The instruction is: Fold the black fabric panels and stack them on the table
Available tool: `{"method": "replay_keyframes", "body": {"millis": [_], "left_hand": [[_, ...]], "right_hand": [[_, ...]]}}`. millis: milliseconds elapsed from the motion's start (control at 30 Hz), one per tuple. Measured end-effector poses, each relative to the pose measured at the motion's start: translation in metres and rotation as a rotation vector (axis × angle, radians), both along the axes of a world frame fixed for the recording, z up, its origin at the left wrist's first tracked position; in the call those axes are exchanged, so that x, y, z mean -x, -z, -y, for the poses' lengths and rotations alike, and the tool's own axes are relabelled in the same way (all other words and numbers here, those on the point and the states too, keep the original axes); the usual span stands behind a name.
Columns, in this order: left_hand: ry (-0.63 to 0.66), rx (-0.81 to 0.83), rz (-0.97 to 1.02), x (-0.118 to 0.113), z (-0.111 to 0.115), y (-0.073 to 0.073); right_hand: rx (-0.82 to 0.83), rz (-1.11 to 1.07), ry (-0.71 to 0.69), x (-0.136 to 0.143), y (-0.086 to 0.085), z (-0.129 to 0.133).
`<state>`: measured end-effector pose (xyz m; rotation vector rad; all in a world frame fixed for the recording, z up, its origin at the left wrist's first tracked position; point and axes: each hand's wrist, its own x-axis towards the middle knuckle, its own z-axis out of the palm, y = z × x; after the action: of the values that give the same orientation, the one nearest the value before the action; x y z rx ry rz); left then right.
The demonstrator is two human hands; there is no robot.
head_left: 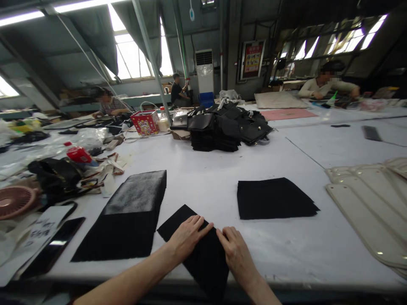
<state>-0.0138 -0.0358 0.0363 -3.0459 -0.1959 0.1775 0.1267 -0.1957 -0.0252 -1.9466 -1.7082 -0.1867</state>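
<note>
A black fabric piece (206, 267) lies at a slant in front of me, its near end reaching past the table's front edge. My left hand (187, 237) rests on top of it, fingers stretched out flat near the upper right edge. On the right edge of the piece is my right hand (237, 254), fingers curled and closed at the cloth; the thumb is partly hidden. To the left stands a stack of black pieces (117, 235), with a greyish, fuzzy-looking patch (136, 192) across its far half. Another pile of black pieces (275, 199) sits on the right.
Black leather bags (222, 125) are heaped mid-table, beside a red patterned box (145, 123). Beige panels (365, 203) lie at right. At left are a phone (52, 248), a pink fan (17, 201) and a red bottle (78, 153). Several people work farther back.
</note>
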Motion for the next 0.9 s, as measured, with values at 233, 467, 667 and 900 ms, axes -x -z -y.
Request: {"method": "replay_keyframes", "body": {"millis": [233, 467, 667, 900], "left_hand": [[0.012, 0.073, -0.024, -0.005, 0.008, -0.001], [0.032, -0.019, -0.014, -0.008, 0.016, 0.004], [0.053, 0.07, 0.024, -0.012, 0.024, 0.006], [0.065, 0.015, -0.013, -0.014, 0.032, 0.01]], "right_hand": [[-0.01, 0.018, -0.022, -0.005, 0.004, 0.011], [0.015, 0.013, -0.023, -0.007, -0.001, 0.019], [0.019, -0.005, -0.03, -0.009, 0.0, 0.025], [0.02, -0.004, -0.035, -0.01, 0.002, 0.033]]}}
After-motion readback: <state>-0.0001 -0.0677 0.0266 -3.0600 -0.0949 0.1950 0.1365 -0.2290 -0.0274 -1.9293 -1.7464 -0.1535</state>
